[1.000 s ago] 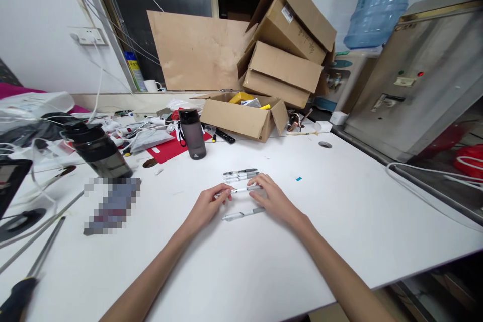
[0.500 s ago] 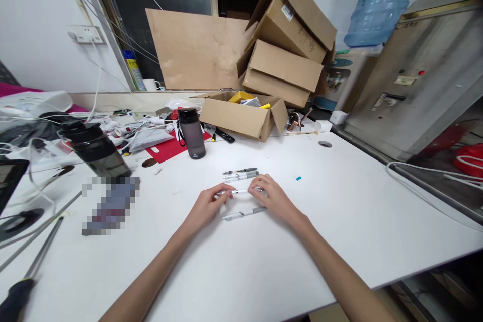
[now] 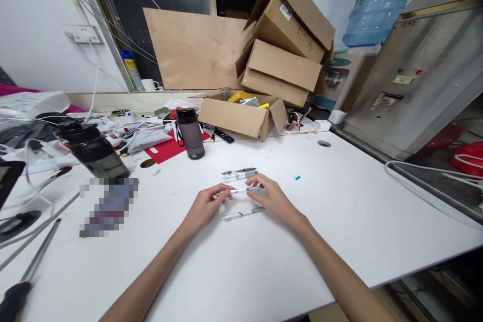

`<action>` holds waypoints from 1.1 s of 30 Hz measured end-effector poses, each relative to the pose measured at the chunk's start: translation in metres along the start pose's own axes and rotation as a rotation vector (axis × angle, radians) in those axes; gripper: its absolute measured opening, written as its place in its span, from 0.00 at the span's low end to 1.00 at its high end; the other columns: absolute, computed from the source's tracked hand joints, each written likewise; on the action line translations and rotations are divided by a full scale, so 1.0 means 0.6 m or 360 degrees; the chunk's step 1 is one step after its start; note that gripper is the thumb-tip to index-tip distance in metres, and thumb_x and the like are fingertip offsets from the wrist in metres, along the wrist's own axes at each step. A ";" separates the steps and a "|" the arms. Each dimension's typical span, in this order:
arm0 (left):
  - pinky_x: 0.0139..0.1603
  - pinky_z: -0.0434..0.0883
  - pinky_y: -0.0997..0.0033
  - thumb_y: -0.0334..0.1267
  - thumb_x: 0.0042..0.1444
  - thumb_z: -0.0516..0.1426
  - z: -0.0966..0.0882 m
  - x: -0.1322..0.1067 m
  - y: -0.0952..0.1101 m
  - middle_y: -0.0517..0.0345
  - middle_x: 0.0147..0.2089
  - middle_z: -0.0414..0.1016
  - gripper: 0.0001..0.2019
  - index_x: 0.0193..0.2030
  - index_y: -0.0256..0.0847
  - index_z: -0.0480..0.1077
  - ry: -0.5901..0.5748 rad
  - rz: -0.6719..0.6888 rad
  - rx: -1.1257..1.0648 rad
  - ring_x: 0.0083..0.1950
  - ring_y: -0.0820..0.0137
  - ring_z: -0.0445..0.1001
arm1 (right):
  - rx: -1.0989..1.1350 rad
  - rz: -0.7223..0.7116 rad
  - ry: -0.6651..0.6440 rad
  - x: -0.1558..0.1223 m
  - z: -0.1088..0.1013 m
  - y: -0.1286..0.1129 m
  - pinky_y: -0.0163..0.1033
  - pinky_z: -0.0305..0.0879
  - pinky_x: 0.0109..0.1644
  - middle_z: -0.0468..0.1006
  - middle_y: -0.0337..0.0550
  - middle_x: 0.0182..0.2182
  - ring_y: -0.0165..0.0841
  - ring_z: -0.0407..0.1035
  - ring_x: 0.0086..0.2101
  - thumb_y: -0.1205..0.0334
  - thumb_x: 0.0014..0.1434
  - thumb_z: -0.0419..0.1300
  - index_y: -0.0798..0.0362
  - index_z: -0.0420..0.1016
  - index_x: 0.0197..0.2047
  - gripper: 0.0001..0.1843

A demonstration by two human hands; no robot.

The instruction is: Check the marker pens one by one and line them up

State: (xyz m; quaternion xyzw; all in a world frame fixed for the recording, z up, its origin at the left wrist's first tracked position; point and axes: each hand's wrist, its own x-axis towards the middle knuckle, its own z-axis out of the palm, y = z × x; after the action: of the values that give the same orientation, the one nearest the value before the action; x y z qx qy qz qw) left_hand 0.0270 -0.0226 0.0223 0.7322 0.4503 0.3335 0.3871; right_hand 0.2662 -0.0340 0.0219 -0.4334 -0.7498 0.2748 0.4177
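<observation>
Two hands share one pen above the white table (image 3: 339, 221). Left hand (image 3: 206, 206) pinches the pen (image 3: 241, 190) at its left end, fingers closed on it; right hand (image 3: 275, 198) grips the right end likewise. Pen held level, mid-handling. Second pen (image 3: 241, 214) lies just below; two more pens (image 3: 239, 174) lie beyond. Judgement: any pull calls for steady opposing grips. Open box (image 3: 241, 115) stands further back.
</observation>
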 end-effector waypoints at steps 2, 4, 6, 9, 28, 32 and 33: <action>0.38 0.65 0.70 0.52 0.66 0.52 0.000 0.000 0.000 0.57 0.40 0.82 0.18 0.46 0.44 0.78 0.0004 -0.0005 -0.0005 0.38 0.65 0.73 | 0.0042 0.0074 -0.0036 0.000 0.000 0.000 0.40 0.66 0.47 0.80 0.42 0.44 0.37 0.73 0.44 0.56 0.67 0.56 0.47 0.77 0.45 0.10; 0.39 0.65 0.70 0.53 0.66 0.52 0.000 0.001 -0.002 0.57 0.40 0.82 0.19 0.46 0.43 0.78 0.0004 -0.0012 -0.0013 0.38 0.65 0.73 | 0.0087 0.0086 -0.0063 0.001 0.000 -0.001 0.39 0.67 0.45 0.81 0.42 0.42 0.37 0.74 0.43 0.57 0.67 0.56 0.48 0.77 0.44 0.10; 0.38 0.65 0.70 0.53 0.66 0.52 0.000 0.002 -0.005 0.56 0.40 0.82 0.19 0.46 0.43 0.78 0.0007 -0.0020 -0.0031 0.38 0.65 0.72 | 0.0103 0.0011 -0.0020 0.001 0.000 -0.002 0.40 0.66 0.49 0.81 0.42 0.43 0.37 0.74 0.44 0.58 0.65 0.59 0.48 0.78 0.43 0.07; 0.37 0.65 0.70 0.52 0.66 0.52 0.001 0.003 -0.008 0.56 0.39 0.82 0.19 0.47 0.42 0.78 0.0017 -0.0029 -0.0073 0.36 0.65 0.71 | 0.0139 -0.0008 0.0032 0.001 0.000 -0.004 0.41 0.66 0.51 0.80 0.41 0.44 0.37 0.74 0.46 0.57 0.65 0.60 0.47 0.78 0.44 0.08; 0.31 0.65 0.74 0.54 0.63 0.56 0.002 0.017 -0.032 0.53 0.38 0.79 0.19 0.45 0.40 0.77 -0.0032 -0.0223 -0.0415 0.34 0.68 0.70 | 0.0516 0.0081 0.0256 0.013 -0.007 0.020 0.42 0.69 0.52 0.80 0.43 0.43 0.36 0.75 0.42 0.58 0.61 0.64 0.50 0.79 0.42 0.08; 0.31 0.65 0.75 0.54 0.62 0.57 -0.002 0.017 -0.038 0.53 0.39 0.78 0.19 0.46 0.41 0.77 0.0022 -0.0238 -0.0443 0.35 0.69 0.71 | 0.0610 0.0077 0.0314 0.016 -0.008 0.025 0.43 0.70 0.52 0.79 0.44 0.43 0.36 0.75 0.41 0.59 0.58 0.66 0.50 0.78 0.42 0.09; 0.31 0.64 0.75 0.54 0.62 0.57 -0.003 0.017 -0.039 0.53 0.39 0.78 0.19 0.46 0.41 0.77 0.0033 -0.0243 -0.0454 0.35 0.69 0.71 | 0.0618 0.0079 0.0317 0.017 -0.008 0.026 0.43 0.70 0.52 0.79 0.44 0.43 0.36 0.75 0.41 0.59 0.58 0.66 0.50 0.78 0.42 0.09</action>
State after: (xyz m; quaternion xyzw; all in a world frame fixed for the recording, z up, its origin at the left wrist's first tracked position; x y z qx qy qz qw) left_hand 0.0200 -0.0059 0.0042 0.6300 0.4566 0.3712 0.5068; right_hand 0.2744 -0.0173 0.0162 -0.3882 -0.6270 0.3799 0.5585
